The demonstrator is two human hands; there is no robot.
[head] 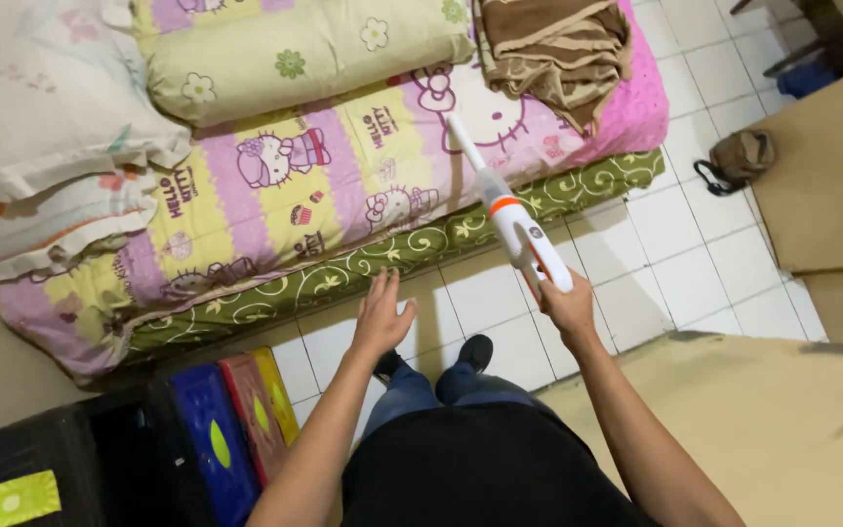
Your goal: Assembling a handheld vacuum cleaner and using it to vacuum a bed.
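Observation:
My right hand [568, 307] grips the handle of a white handheld vacuum [511, 217] with an orange ring, its nozzle pointing up onto the bed. The nozzle tip rests on the pink and yellow cartoon-print sheet [343, 176] of a low mattress. My left hand [382, 317] hovers open, fingers spread, over the white tiled floor just in front of the mattress's green patterned side [343, 268]. It holds nothing. My legs in jeans and dark shoes show below.
Pillows [41, 127] and a floral bolster [295, 54] lie at the bed's left and top. A folded brown blanket [558, 49] sits on the far corner. A small bag [743, 156] lies on the tiles at right. Coloured crates [217, 429] stand at lower left.

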